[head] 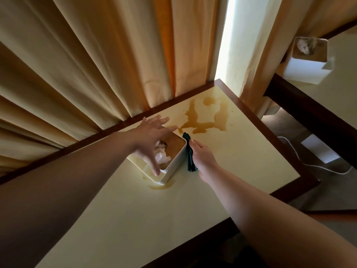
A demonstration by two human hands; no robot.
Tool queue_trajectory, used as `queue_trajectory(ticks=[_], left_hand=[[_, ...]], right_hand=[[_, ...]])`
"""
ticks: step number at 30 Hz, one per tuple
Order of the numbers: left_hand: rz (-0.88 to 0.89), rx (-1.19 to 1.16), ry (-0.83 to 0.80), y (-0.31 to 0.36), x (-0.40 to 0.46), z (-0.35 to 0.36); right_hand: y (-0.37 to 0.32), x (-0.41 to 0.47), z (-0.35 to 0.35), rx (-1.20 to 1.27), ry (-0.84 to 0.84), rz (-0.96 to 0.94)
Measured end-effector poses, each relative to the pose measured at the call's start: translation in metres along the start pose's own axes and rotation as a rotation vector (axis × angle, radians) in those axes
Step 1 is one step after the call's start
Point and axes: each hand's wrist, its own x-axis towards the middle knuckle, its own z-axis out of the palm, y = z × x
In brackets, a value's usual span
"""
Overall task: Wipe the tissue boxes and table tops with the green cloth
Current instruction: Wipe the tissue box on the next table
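Cream laminate tops the table, framed by a dark wooden edge, and the white tissue box stands toward its far side, near the edge that meets the curtains. Nearer the camera than the box, the tabletop lies bare and wide; beyond the box, a brown spill spreads toward the far corner, and a smaller puddle sits at the box's near corner. Right of the box, bare surface runs to the table's right edge.

Over the box, the left hand is spread with its fingers straight and apart, 1 fingertip touching the box's near rim; whether the other fingers touch it cannot be told. Crumpled tissue shows under the palm. Against the box's right wall, the right hand grips the dark green cloth, fingers curled round it, pressing the folded cloth to that side.

Far right of the box, a 2nd tissue box stands on another table.
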Motion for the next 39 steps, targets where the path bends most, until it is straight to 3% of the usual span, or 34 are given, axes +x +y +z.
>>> queue_trajectory(ticks=[3, 5, 9, 18, 24, 30, 39], left_hand=[[0.091, 0.158, -0.018, 0.000, 0.010, 0.002], [0.115, 0.130, 0.026, -0.001, 0.013, 0.005], [0.056, -0.052, 0.108, -0.003, 0.012, 0.018], [-0.091, -0.096, 0.231, 0.004, 0.006, 0.039], [-0.112, -0.158, 0.216, 0.006, 0.005, 0.043], [-0.113, -0.198, 0.185, 0.009, 0.005, 0.040], [-0.160, -0.181, 0.144, 0.013, 0.003, 0.037]], right_hand=[[0.001, 0.002, 0.002, 0.019, 0.007, -0.001], [0.002, 0.004, 0.003, 0.048, 0.019, 0.007], [0.007, 0.006, 0.014, 0.147, 0.019, 0.006], [0.050, -0.017, 0.034, 0.164, -0.027, -0.028], [0.043, -0.048, 0.027, 0.212, -0.091, -0.065], [0.002, -0.024, 0.029, 0.287, -0.041, -0.038], [0.038, -0.024, 0.024, 0.106, -0.039, -0.036]])
